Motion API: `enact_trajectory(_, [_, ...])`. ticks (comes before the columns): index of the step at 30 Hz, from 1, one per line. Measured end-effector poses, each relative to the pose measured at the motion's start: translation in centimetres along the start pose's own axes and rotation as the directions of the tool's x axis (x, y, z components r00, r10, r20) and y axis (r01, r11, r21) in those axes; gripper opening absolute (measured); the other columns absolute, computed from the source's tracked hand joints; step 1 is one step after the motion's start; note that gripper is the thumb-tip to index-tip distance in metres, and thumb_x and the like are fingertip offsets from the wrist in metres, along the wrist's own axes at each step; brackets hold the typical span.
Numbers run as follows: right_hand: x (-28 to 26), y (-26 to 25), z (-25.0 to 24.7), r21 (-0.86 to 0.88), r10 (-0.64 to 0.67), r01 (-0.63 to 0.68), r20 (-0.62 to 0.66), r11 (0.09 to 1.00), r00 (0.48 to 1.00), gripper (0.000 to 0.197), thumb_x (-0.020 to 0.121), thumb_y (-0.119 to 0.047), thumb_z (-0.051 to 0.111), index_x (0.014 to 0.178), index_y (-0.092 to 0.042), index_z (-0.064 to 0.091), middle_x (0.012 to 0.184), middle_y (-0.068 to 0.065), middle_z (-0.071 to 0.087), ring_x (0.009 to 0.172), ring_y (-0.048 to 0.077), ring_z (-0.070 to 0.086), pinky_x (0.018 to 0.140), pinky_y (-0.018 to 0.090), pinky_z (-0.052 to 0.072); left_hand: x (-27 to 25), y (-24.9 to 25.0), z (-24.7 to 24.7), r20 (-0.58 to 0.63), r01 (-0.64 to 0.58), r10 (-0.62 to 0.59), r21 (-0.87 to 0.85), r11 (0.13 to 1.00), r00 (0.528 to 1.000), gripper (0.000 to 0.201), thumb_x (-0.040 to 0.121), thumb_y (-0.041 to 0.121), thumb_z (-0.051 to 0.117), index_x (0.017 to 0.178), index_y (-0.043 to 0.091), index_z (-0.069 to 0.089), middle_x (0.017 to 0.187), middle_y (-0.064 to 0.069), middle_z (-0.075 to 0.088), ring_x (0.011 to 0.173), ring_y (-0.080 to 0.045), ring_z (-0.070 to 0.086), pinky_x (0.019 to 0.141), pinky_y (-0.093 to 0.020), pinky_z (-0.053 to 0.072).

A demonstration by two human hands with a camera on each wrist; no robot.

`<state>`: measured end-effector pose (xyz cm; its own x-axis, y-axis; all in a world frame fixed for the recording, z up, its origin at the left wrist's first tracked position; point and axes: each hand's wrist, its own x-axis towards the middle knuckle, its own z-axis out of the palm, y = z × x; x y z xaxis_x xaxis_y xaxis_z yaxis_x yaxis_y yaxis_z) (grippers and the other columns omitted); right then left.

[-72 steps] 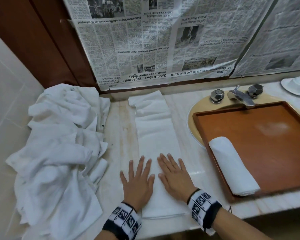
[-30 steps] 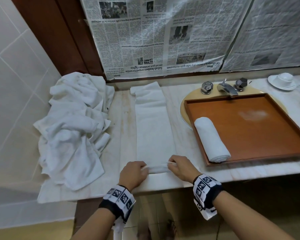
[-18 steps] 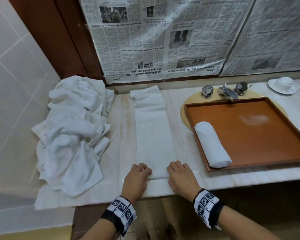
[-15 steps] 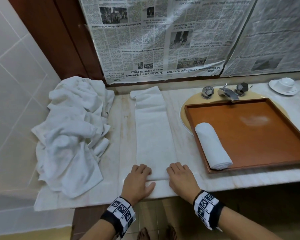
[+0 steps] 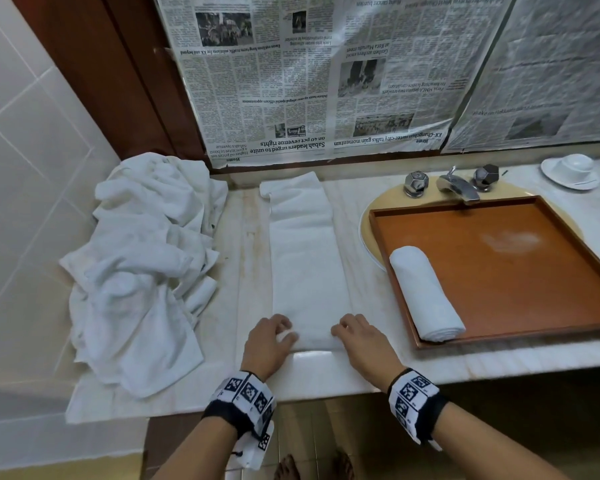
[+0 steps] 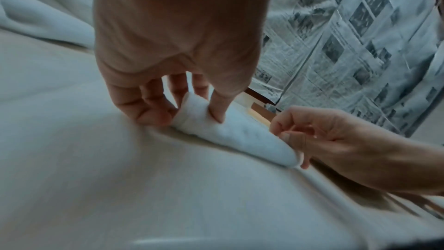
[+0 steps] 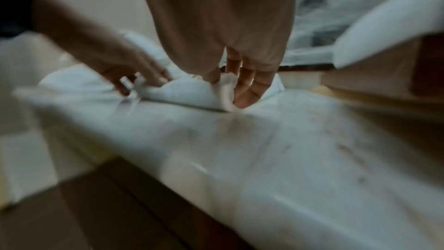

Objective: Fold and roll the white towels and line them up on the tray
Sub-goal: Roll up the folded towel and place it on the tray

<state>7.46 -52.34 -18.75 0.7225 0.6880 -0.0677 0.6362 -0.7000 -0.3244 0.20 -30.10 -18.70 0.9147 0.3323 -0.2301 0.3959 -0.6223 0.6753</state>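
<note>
Folded towel [image 5: 307, 258] stretched lengthwise down the middle of the counter [image 5: 243, 258], near end rolled up under left hand [image 5: 265, 344] and right hand [image 5: 362, 344], side by side at the front edge. Heap of towels [image 5: 142, 268] off to the left. Tray [image 5: 513, 271] to the right, over the sink, rolled towel [image 5: 425, 297] along its left side. Faucet [image 5: 458, 187] behind the tray; cup and saucer [image 5: 570, 171] far right; newspaper [image 5: 302, 74] behind everything.

Right wrist view blurred throughout; the rolled towel [image 7: 374, 31] on the tray is cut off at its right edge. Newspaper sheets [image 5: 326, 81] run past the head view's top edge. Both hands' fingertips hidden behind the towel roll [image 5: 312, 336].
</note>
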Motion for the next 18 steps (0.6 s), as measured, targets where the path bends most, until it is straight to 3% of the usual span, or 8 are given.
enact_trajectory(4, [-0.4, -0.8, 0.5, -0.162, -0.013, 0.017, 0.026, 0.987, 1.0, 0.032, 0.073, -0.037, 0.064, 0.097, -0.016, 0.063, 0.097, 0.003, 0.058, 0.086, 0.024, 0.056, 0.062, 0.034, 0.049, -0.8, -0.6, 1.0, -0.129, -0.152, 0.189, 0.25, 0.956, 0.973, 0.009, 0.093, 0.034, 0.064, 0.1, 0.028, 0.064, 0.107, 0.005, 0.049, 0.096, -0.021, 0.052, 0.067, -0.037, 0.051])
enact_trajectory(6, [-0.1, -0.8, 0.4, -0.165, -0.008, 0.01, 0.014, 0.986, 1.0, 0.024, 0.07, -0.024, 0.073, 0.091, -0.013, 0.065, 0.095, 0.004, 0.059, 0.085, 0.025, 0.057, 0.063, 0.035, 0.05, -1.5, -1.1, 1.8, -0.089, -0.251, 0.301, 0.356, 0.9, 0.95, 0.013, 0.091, 0.037, 0.063, 0.103, 0.031, 0.064, 0.108, 0.007, 0.053, 0.093, -0.025, 0.054, 0.058, -0.038, 0.052])
enact_trajectory(9, [0.5, -0.7, -0.2, 0.022, 0.021, -0.022, 0.054, 1.0, 0.998, 0.02, 0.088, -0.017, 0.062, 0.106, -0.009, 0.065, 0.109, 0.005, 0.056, 0.102, 0.025, 0.053, 0.081, 0.033, 0.049, -2.4, -1.4, 2.0, -0.016, -0.294, 0.333, 0.427, 0.855, 0.943, 0.039, 0.08, 0.057, 0.056, 0.109, 0.032, 0.062, 0.11, 0.01, 0.06, 0.093, -0.022, 0.056, 0.055, -0.035, 0.053])
enact_trajectory(11, [1.0, -0.4, -1.1, 0.184, 0.061, -0.079, 0.101, 0.98, 0.993, 0.029, 0.096, -0.024, 0.054, 0.119, -0.009, 0.062, 0.117, 0.004, 0.054, 0.111, 0.022, 0.048, 0.091, 0.027, 0.039, -2.3, -1.4, 1.5, -0.026, -0.283, 0.33, 0.451, 0.846, 0.944, 0.037, 0.082, 0.056, 0.052, 0.106, 0.032, 0.066, 0.103, 0.011, 0.065, 0.091, -0.022, 0.06, 0.059, -0.035, 0.05])
enact_trajectory(13, [1.3, -0.1, -1.8, 0.248, 0.087, -0.126, 0.163, 0.96, 0.983, 0.034, 0.097, -0.03, 0.055, 0.123, -0.01, 0.062, 0.119, 0.005, 0.054, 0.111, 0.02, 0.048, 0.089, 0.024, 0.035, -1.7, -1.1, 0.6, -0.001, -0.238, 0.253, 0.345, 0.908, 0.967, 0.036, 0.088, 0.055, 0.052, 0.107, 0.031, 0.069, 0.101, 0.011, 0.068, 0.094, -0.018, 0.06, 0.072, -0.034, 0.049])
enact_trajectory(15, [1.3, 0.2, -1.7, 0.243, 0.108, -0.149, 0.173, 0.958, 0.979, 0.034, 0.097, -0.031, 0.053, 0.126, -0.013, 0.058, 0.12, 0.003, 0.053, 0.108, 0.02, 0.051, 0.089, 0.028, 0.04, -1.1, -1.0, -0.2, 0.078, -0.172, 0.163, 0.137, 0.976, 0.984, 0.034, 0.09, 0.056, 0.055, 0.106, 0.03, 0.07, 0.1, 0.012, 0.07, 0.095, -0.012, 0.061, 0.081, -0.03, 0.047])
enact_trajectory(18, [0.9, -0.5, -1.0, 0.067, 0.071, -0.073, 0.038, 0.995, 0.997, 0.026, 0.096, -0.025, 0.05, 0.119, -0.017, 0.056, 0.112, 0.003, 0.053, 0.089, 0.026, 0.057, 0.073, 0.038, 0.049, -0.6, -1.2, -0.4, 0.074, -0.106, 0.103, 0.049, 0.993, 0.992, 0.026, 0.092, 0.052, 0.058, 0.1, 0.03, 0.068, 0.095, 0.011, 0.07, 0.092, -0.012, 0.063, 0.078, -0.029, 0.046])
